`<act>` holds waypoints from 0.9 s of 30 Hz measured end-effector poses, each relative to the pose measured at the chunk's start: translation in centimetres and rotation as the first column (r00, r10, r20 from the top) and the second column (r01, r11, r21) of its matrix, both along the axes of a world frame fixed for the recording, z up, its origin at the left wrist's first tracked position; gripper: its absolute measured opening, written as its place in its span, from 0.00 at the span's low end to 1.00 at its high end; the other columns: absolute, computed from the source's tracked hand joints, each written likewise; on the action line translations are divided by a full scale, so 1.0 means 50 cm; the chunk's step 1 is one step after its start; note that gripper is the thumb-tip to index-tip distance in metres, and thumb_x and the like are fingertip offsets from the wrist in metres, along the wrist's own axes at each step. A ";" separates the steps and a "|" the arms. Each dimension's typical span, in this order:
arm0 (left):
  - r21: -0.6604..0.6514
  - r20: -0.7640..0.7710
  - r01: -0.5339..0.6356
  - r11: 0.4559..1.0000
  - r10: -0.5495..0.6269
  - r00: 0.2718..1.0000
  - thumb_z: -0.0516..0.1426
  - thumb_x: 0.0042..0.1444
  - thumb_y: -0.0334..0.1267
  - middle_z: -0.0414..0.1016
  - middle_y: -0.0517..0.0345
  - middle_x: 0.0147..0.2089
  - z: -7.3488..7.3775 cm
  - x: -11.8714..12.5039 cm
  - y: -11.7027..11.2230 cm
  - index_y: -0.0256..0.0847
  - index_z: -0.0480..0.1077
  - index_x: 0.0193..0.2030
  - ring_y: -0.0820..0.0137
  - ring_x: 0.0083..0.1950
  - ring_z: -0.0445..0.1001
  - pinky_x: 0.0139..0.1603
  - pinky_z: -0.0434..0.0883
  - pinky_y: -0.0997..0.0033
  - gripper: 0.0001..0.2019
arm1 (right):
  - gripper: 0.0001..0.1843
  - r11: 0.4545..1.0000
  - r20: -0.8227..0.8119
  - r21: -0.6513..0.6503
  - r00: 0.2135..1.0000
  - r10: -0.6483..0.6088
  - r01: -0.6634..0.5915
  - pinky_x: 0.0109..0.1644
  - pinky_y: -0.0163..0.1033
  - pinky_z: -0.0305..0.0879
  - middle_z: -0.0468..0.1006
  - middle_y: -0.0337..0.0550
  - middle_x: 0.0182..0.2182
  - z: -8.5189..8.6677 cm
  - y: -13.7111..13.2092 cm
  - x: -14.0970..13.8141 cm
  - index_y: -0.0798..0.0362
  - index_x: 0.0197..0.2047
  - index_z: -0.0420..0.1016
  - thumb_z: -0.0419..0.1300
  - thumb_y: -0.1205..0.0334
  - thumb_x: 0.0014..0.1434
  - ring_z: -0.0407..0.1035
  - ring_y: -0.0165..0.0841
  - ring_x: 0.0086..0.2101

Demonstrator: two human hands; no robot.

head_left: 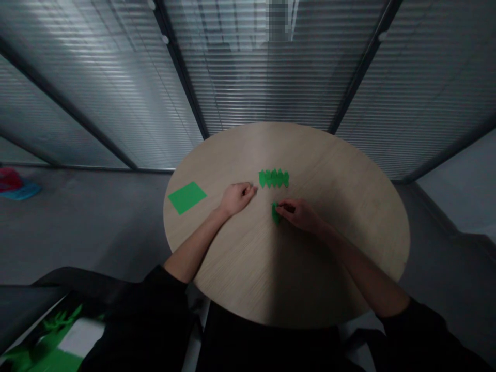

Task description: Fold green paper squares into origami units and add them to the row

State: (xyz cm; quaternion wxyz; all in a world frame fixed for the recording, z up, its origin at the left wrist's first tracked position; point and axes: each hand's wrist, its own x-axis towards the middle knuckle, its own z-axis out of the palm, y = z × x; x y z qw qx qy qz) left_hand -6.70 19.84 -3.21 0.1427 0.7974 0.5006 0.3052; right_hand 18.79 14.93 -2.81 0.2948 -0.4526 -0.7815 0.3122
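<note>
The scene is dim and cool, with pale daylight coming through the slatted blinds (pixel 271 77) and glowing brightest toward the upper left. A soft sheen lies on the far side of the round wooden table (pixel 294 150), while a broad, diffuse shadow darkens its near half. The right hand (pixel 302 216) and the green paper (pixel 275 213) it pinches look slightly soft-edged. Wide-angle distortion bends the window frames (pixel 178 67) toward the edges, and a coarse pixelated patch (pixel 278 20) blurs the top. The concrete floor (pixel 89 232) fades into murky grey.
</note>
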 end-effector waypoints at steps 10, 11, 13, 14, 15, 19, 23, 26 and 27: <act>0.020 -0.025 0.002 1.000 -0.002 1.000 0.50 0.68 0.49 0.61 0.62 0.21 0.000 0.000 -0.001 0.42 0.59 0.22 0.72 0.23 0.57 0.27 0.51 0.68 0.22 | 0.17 0.987 -0.161 -0.160 0.987 0.007 -0.033 0.31 0.35 0.56 0.69 0.35 0.23 -0.001 0.021 0.016 0.51 0.29 0.73 0.56 0.49 0.64 0.61 0.30 0.25; 0.022 -0.026 0.002 1.000 -0.002 1.000 0.50 0.67 0.49 0.61 0.62 0.20 -0.001 0.000 -0.001 0.42 0.59 0.22 0.72 0.23 0.57 0.27 0.52 0.68 0.22 | 0.17 0.986 -0.156 -0.164 0.988 0.013 -0.039 0.32 0.35 0.56 0.69 0.35 0.23 0.000 0.020 0.017 0.51 0.29 0.74 0.56 0.49 0.64 0.61 0.30 0.26; 0.024 -0.030 0.004 1.000 -0.003 1.000 0.50 0.67 0.49 0.61 0.62 0.21 -0.001 0.000 -0.001 0.42 0.60 0.22 0.72 0.23 0.57 0.27 0.52 0.68 0.22 | 0.16 0.989 -0.137 -0.138 0.990 0.033 -0.052 0.33 0.35 0.57 0.72 0.36 0.25 0.003 0.018 0.015 0.51 0.30 0.75 0.57 0.50 0.63 0.63 0.30 0.27; 0.025 -0.031 0.005 1.000 -0.004 1.000 0.51 0.67 0.49 0.61 0.62 0.21 -0.001 -0.001 -0.001 0.42 0.60 0.23 0.72 0.23 0.57 0.28 0.52 0.68 0.22 | 0.15 0.992 -0.125 -0.115 0.991 0.047 -0.061 0.35 0.35 0.58 0.74 0.37 0.26 0.005 0.016 0.014 0.51 0.30 0.76 0.57 0.51 0.63 0.65 0.31 0.28; 0.026 -0.033 0.006 1.000 -0.006 0.999 0.51 0.67 0.49 0.61 0.62 0.21 -0.001 -0.001 0.000 0.42 0.60 0.23 0.72 0.23 0.58 0.28 0.52 0.68 0.22 | 0.14 0.993 -0.114 -0.092 0.992 0.058 -0.068 0.36 0.35 0.59 0.76 0.38 0.27 0.005 0.014 0.013 0.51 0.31 0.77 0.58 0.52 0.63 0.67 0.32 0.29; 0.028 -0.039 0.008 1.000 -0.007 0.999 0.51 0.67 0.48 0.62 0.62 0.21 -0.001 -0.001 0.001 0.42 0.60 0.23 0.72 0.23 0.58 0.28 0.52 0.68 0.22 | 0.11 0.995 -0.084 -0.053 0.993 0.081 -0.086 0.41 0.38 0.64 0.82 0.42 0.33 0.003 0.010 0.012 0.49 0.36 0.81 0.58 0.55 0.63 0.72 0.35 0.34; 0.025 -0.042 0.004 1.000 -0.003 0.999 0.51 0.67 0.48 0.62 0.62 0.21 -0.002 -0.001 0.001 0.42 0.61 0.23 0.72 0.23 0.57 0.27 0.51 0.68 0.22 | 0.12 0.992 -0.059 -0.084 0.995 0.085 -0.090 0.42 0.39 0.66 0.84 0.43 0.35 0.000 0.011 0.013 0.48 0.39 0.82 0.58 0.55 0.63 0.74 0.37 0.36; 0.023 -0.039 0.005 1.000 -0.004 0.999 0.51 0.68 0.48 0.62 0.62 0.21 -0.002 -0.002 0.001 0.41 0.62 0.23 0.72 0.23 0.57 0.28 0.52 0.69 0.22 | 0.13 0.992 -0.078 -0.093 0.994 0.077 -0.084 0.43 0.39 0.67 0.84 0.43 0.36 0.000 0.014 0.016 0.48 0.40 0.83 0.58 0.54 0.63 0.75 0.37 0.36; 0.022 -0.037 0.005 1.000 -0.004 0.999 0.51 0.68 0.48 0.62 0.62 0.21 -0.002 -0.003 0.001 0.41 0.62 0.23 0.72 0.23 0.58 0.28 0.53 0.69 0.22 | 0.13 0.994 -0.089 -0.088 0.994 0.063 -0.070 0.43 0.40 0.67 0.85 0.43 0.36 0.000 0.016 0.017 0.49 0.40 0.83 0.58 0.53 0.64 0.75 0.37 0.36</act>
